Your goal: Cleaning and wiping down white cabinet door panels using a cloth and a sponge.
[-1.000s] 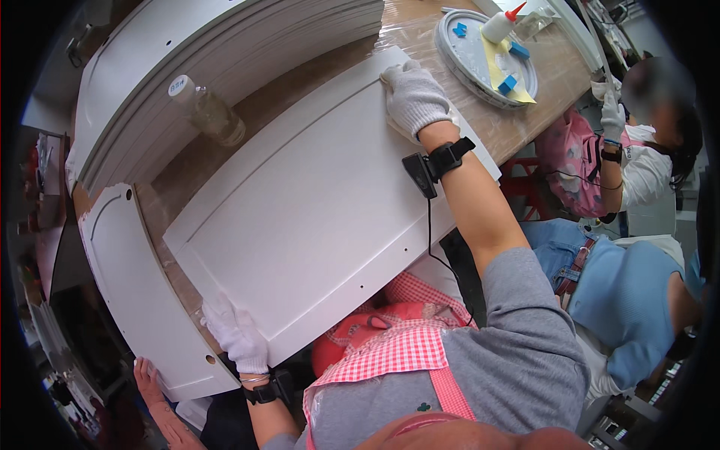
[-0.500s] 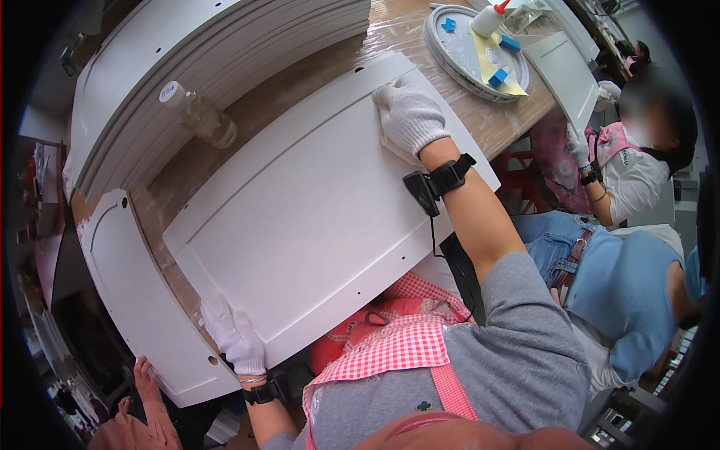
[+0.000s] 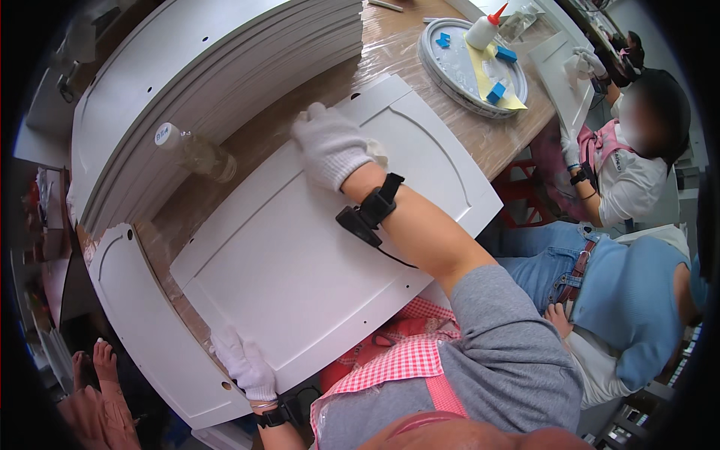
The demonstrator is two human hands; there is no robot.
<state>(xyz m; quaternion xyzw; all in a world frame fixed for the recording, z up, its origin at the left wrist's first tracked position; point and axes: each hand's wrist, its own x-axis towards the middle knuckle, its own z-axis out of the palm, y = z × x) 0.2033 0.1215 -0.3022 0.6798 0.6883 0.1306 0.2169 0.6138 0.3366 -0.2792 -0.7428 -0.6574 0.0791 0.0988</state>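
A white panel (image 3: pixel 300 262) with a routed groove and small holes lies flat before me. My right hand (image 3: pixel 330 146), in a white knitted glove, is on its far edge, fingers curled and slightly blurred. Under its wrist side a bit of cream cloth (image 3: pixel 377 152) sticks out. At the near left corner of the panel rests my left hand (image 3: pixel 244 364), also gloved, its fingers stretched out along the edge. A second, narrower white panel (image 3: pixel 161 315) lies just left of it.
A tall stack of white panels (image 3: pixel 247 82) stands at the far left, with a glass bottle (image 3: pixel 199 154) beside it. A round lid (image 3: pixel 457 75) carries blue pieces, yellow paper and a glue bottle (image 3: pixel 484 30). Co-workers (image 3: pixel 630 165) are at the right; another person's hand (image 3: pixel 105 360) shows at left.
My right hand has slid leftward over the panel's far edge, and the cloth bit and far-end groove now show. My left hand stays at its corner. The left person's hand has drawn off the narrow panel.
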